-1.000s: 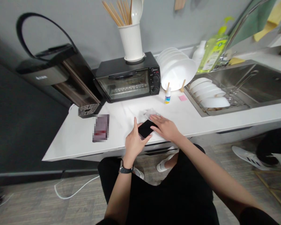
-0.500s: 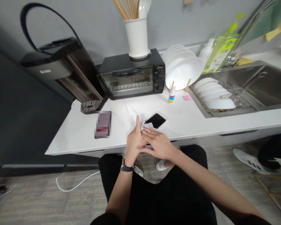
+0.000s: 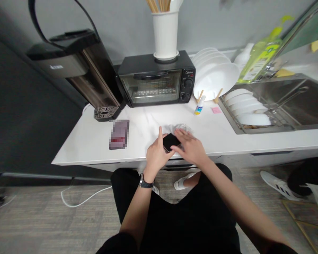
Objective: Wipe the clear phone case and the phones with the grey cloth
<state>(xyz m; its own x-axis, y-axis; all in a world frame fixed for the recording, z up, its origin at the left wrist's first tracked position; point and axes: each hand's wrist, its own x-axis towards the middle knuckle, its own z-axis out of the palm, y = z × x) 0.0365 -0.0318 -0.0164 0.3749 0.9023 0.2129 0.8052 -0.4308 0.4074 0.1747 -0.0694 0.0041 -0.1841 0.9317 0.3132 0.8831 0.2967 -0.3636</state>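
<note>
A black-screened smartphone (image 3: pixel 170 141) is between my hands near the counter's front edge. My left hand (image 3: pixel 157 152) grips its left side, thumb at the near edge and index finger stretched out past it. My right hand (image 3: pixel 191 146) is at the phone's right side, its thumb by the near corner and its fingers over the right end. Just beyond the right fingertips lies a pale, partly see-through item (image 3: pixel 184 127); its kind is unclear. To the left, a purplish, pixelated flat object (image 3: pixel 119 134) rests on the white counter (image 3: pixel 143 121).
A drinks dispenser (image 3: pixel 95 77) and a toaster oven (image 3: pixel 156 84) stand behind. Right of them are plates (image 3: pixel 214 79), a small bottle (image 3: pixel 199 106), a pink note (image 3: pixel 216 110) and a sink (image 3: pixel 288 120) with bowls. Another person's shoe (image 3: pixel 277 183) shows at right.
My hands, pressed together over white tissue in front of the phone earlier, have parted and come around the phone. It sits nearer the counter edge. The tissue is no longer clearly visible.
</note>
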